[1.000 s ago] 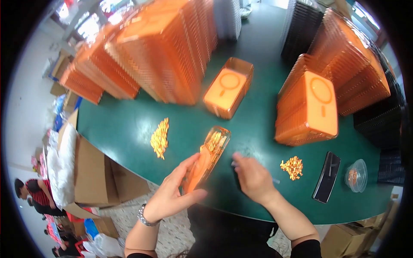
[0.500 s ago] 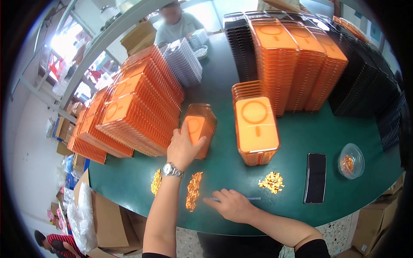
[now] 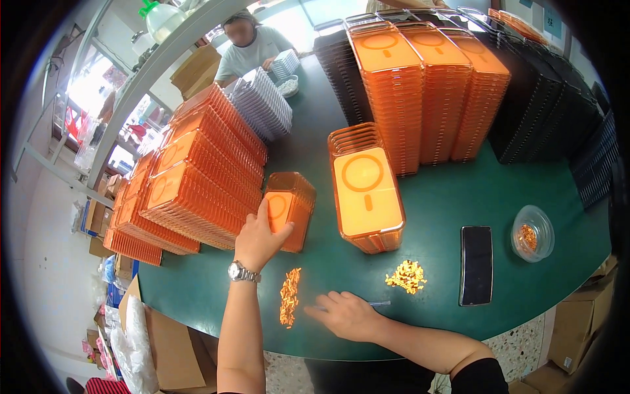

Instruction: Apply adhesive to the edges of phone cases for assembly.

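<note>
My left hand (image 3: 262, 240) lies over a short stack of orange, clear-edged phone cases (image 3: 298, 213). Its index finger stretches along the top case and the thumb is spread to the right; fingers on the far side are hidden. My right hand (image 3: 346, 316) is closed around a thin, clear bluish stick (image 3: 380, 303), whose end sticks out to the right. Its fingertips are close to a strip of small shiny orange pieces (image 3: 289, 299) on the table. A taller stack of orange phone cases (image 3: 367, 190) stands right of the short one.
Tall orange case stacks (image 3: 197, 177) rise at left, more (image 3: 394, 92) at the back, beside black stacks (image 3: 531, 111). Yellow-gold pieces (image 3: 407, 277), a dark phone (image 3: 476, 266) and a clear cup (image 3: 533, 233) sit at right. Across the table is a person (image 3: 252, 52).
The view has shifted a little. My left forearm now covers the small pile beside it. Both hands keep nearly the same poses, the left on the short stack, the right by the orange strip.
</note>
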{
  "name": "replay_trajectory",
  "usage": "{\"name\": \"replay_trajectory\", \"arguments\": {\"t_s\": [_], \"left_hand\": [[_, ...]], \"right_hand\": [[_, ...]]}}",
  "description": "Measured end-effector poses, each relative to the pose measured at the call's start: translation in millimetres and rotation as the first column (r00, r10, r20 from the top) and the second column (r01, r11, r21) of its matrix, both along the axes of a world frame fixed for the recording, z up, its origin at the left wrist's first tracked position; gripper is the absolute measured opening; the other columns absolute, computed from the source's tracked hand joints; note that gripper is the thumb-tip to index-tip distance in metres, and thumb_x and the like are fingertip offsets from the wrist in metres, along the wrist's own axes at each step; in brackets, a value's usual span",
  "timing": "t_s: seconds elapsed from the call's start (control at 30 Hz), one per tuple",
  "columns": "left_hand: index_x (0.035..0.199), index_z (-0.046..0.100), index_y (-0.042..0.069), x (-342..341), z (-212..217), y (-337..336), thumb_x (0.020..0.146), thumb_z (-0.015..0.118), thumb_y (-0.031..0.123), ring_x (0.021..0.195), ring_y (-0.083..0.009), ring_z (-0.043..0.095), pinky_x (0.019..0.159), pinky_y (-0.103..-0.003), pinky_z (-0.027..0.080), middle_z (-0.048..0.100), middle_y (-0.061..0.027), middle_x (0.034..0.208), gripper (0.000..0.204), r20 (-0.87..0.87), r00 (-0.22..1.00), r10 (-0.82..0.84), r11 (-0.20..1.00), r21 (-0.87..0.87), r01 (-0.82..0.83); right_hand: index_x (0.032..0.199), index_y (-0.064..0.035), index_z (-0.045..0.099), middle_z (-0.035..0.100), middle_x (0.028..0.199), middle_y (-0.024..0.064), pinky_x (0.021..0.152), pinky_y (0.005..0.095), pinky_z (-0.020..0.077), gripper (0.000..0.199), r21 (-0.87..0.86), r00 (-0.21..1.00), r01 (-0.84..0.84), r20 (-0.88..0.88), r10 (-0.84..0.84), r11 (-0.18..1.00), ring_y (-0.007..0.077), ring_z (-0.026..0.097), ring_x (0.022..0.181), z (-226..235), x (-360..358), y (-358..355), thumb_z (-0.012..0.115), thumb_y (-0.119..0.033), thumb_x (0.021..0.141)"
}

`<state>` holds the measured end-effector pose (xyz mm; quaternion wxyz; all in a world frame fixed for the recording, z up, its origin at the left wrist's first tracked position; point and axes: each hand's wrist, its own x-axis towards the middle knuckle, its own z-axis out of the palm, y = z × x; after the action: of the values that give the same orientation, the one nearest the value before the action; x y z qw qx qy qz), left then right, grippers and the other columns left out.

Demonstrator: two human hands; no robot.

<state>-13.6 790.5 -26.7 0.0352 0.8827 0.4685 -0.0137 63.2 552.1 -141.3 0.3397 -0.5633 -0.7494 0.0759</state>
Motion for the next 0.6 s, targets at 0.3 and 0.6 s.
{"name": "replay_trajectory", "arguments": {"t_s": [0.3,0.6], "left_hand": [[0.160,0.037,0.004,9.9,35.3,-23.8,0.093,0.067,0.062,0.117,-0.0444,0.066,0.094,-0.049,0.057,0.058,-0.0288,0.139,0.093,0.201,0.952,-0.233,0.936,0.311,0.164],[0.159,0.038,0.006,138.5,122.0,-116.0,0.089,0.067,0.063,0.099,-0.0456,0.072,0.086,-0.047,0.059,0.057,-0.0290,0.142,0.095,0.006,0.895,-0.446,0.891,0.094,0.443]], "right_hand": [[0.131,-0.0152,0.068,0.062,0.106,0.0056,0.081,0.0366,0.0521,0.042,-0.070,0.999,-0.042,-0.027,0.040,0.997,0.0245,0.063,0.097,1.5,-0.2,1.3,0.063,-0.015,0.090],[0.127,-0.0123,0.069,0.061,0.105,0.0073,0.076,0.0351,0.0522,0.043,0.027,1.000,-0.006,0.015,0.005,1.000,0.0231,0.062,0.091,-4.6,2.2,-0.7,0.068,-0.015,0.084]]}}
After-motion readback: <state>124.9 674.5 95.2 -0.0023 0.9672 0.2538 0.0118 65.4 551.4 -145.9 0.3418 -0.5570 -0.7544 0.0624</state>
